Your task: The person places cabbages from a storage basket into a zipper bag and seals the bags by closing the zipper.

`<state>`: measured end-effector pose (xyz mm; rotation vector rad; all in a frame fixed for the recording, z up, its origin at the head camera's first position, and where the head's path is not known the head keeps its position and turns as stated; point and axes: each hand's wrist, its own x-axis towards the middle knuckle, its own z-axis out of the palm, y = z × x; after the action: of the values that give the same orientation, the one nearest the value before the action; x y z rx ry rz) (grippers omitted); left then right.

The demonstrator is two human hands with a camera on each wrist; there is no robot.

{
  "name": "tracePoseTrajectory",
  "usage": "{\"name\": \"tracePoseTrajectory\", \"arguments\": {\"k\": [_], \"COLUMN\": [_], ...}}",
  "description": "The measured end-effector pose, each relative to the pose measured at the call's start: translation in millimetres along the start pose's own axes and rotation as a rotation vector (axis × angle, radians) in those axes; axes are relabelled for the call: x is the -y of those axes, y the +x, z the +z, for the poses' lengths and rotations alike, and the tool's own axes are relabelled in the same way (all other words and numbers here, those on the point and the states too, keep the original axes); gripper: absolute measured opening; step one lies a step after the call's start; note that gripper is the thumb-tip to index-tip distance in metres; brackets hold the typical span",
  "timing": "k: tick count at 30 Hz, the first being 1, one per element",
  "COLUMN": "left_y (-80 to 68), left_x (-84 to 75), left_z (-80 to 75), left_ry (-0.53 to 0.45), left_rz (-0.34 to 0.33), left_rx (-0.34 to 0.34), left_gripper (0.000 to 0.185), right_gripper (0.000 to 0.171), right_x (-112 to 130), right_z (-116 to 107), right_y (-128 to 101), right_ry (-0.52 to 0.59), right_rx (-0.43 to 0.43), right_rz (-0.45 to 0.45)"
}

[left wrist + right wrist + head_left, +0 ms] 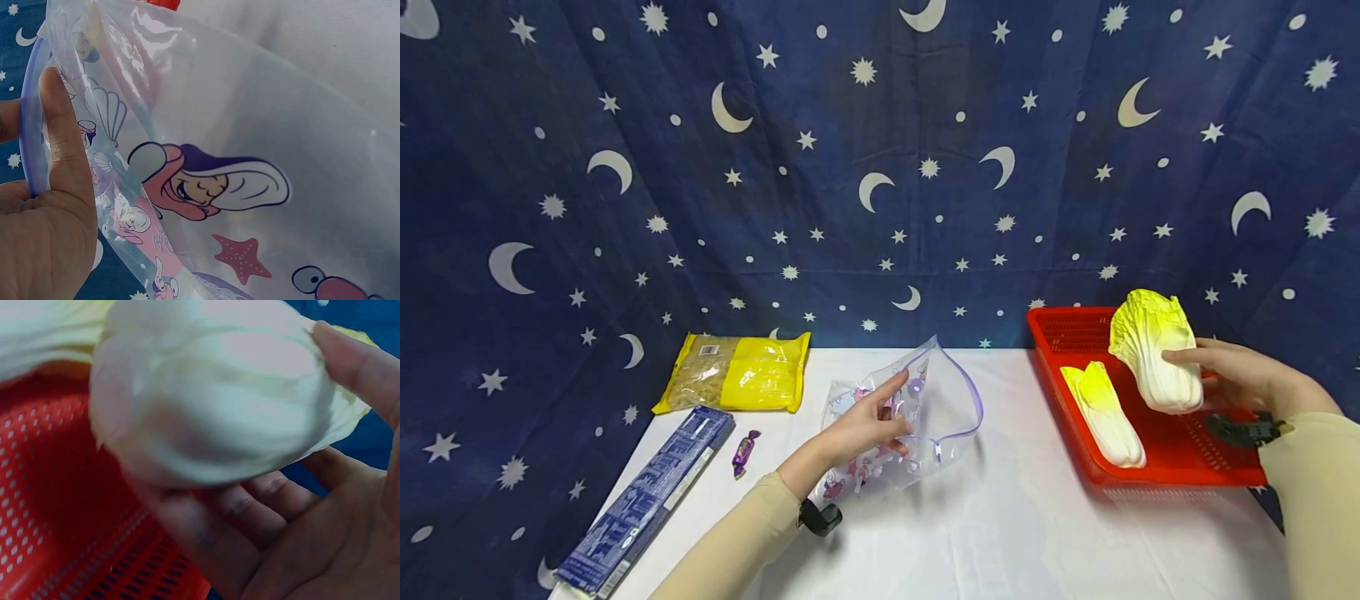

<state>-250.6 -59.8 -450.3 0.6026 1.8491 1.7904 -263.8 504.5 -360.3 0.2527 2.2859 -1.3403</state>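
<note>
My right hand (1228, 377) grips a napa cabbage (1152, 348) by its white base (212, 394), lifted above the red basket (1180, 454). A second cabbage (1103, 412) lies inside the basket at its left side. My left hand (868, 425) holds the rim of a clear zip bag (943, 400) printed with cartoon figures, its mouth open toward the right. In the left wrist view the thumb (62, 131) presses the bag's blue zip edge (30, 125), and the printed film (212, 187) fills the view.
A yellow pack of noodles (735, 372) lies at the back left of the white table (1000, 533). A long blue box (647, 498) lies along the left edge, with a purple wrapped candy (745, 452) beside it. A star-and-moon cloth (880, 167) hangs behind.
</note>
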Motion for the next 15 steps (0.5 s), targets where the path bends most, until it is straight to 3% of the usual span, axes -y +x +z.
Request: {"name": "tracePoseTrajectory", "arguments": {"k": [5,11,15], "left_y": [-0.1,-0.2,0.5], "left_x": [-1.3,-2.7,-3.0], "left_z": [0.6,1.6,2.7], "left_ry": [0.011,0.02,0.013], "left_rz": [-0.006,-0.013,-0.015], "left_rx": [-0.005,-0.012,-0.014], "left_gripper": [0.091,0.091,0.09], "right_gripper": [0.081,0.03,0.016], "right_x": [11.5,25.2,35.3], "right_z": [9.2,23.9,36.4], "right_y": [3.0,5.4,6.2], "right_ry": [0.1,0.37,0.538], "right_rx": [-0.05,-0.047,-0.008], "right_rz": [-0.08,-0.142,-0.18]}}
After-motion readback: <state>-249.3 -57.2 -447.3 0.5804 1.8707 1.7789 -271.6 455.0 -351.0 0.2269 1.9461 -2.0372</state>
